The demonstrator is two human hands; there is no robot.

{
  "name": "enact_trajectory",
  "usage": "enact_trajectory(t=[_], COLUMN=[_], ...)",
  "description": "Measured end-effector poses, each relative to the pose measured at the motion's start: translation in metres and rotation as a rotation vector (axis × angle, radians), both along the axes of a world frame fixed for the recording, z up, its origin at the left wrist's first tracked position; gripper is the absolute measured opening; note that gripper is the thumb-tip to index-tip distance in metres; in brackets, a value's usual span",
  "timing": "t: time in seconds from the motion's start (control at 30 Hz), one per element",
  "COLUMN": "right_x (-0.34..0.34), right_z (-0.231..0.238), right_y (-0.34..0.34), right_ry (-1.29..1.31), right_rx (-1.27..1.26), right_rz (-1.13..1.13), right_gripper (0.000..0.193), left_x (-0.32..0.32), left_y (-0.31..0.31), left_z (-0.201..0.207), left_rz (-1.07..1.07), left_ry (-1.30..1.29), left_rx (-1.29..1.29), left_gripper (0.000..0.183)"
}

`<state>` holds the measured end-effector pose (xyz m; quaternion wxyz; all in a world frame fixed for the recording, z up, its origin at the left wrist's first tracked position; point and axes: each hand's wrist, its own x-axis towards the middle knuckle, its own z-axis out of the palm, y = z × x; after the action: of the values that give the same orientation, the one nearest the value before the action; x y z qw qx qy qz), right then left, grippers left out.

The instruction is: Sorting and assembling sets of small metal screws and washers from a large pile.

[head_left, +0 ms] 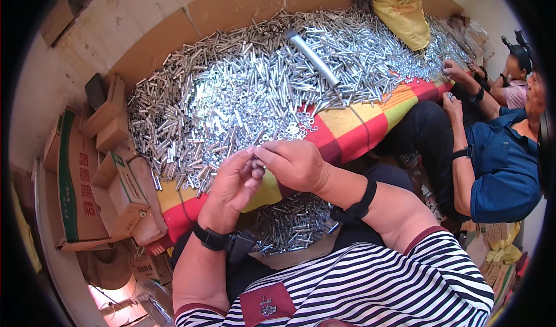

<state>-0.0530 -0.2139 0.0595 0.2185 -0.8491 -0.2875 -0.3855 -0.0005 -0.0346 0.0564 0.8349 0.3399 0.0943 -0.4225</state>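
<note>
My left hand [233, 181] and my right hand [296, 165] meet at the near edge of a big heap of loose metal parts. Both are closed, thumbs and fingertips pinched together and touching. Whatever small piece lies between them is mostly hidden by the fingers. Just beyond them, shiny nuts and washers [231, 101] are mixed with metal sleeves [174, 75] and bolts. A few loose washers [301, 124] lie by the cloth. Below my wrists, between my legs, is a second pile of bolts [298, 220].
A checked red and yellow cloth [347, 127] edges the heap. A grey metal bar [313, 57] lies across it, and a yellow sack [399, 11] rests behind. Cardboard boxes [84, 194] stand at left. On the right, a person in a blue shirt [498, 153] handles small parts.
</note>
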Motion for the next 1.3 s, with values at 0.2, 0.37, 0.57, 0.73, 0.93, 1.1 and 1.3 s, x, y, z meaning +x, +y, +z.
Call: enact_trajectory(t=[0.2,0.37,0.57,0.73,0.93,1.1,1.3], right_x=[0.021,0.036,0.038,0.029,0.012,0.008,0.012], right_z=[-0.008,-0.017,-0.024,-0.006,0.0,-0.006,-0.004], right_y=[-0.019,-0.022,-0.029,-0.026,-0.013,-0.003,0.008], right_ry=[0.289,0.466,0.31,0.51,0.65,0.692,0.831], right_rx=[-0.002,-0.159,-0.271,-0.048,0.394,0.488,0.804], right_rz=[-0.261,-0.291,-0.296,-0.324,-0.082,0.034,-0.018], right_gripper=[0.023,0.007,0.006,0.009,0.016,0.013,0.016], left_x=[0.006,0.045,0.05,0.054,0.041,0.034,0.025], left_y=[-0.013,-0.011,-0.046,-0.036,-0.013,-0.006,-0.009], left_z=[0.005,-0.015,-0.012,-0.022,-0.006,-0.002,-0.01], left_rz=[0.2,0.19,0.028,0.13,0.112,0.082,-0.092], left_ry=[-0.053,-0.695,-1.482,-1.494,-0.494,-0.302,-0.325], left_rx=[0.114,0.658,1.674,1.571,0.456,0.232,0.267], left_gripper=[0.013,0.017,0.031,0.022,0.013,0.008,0.008])
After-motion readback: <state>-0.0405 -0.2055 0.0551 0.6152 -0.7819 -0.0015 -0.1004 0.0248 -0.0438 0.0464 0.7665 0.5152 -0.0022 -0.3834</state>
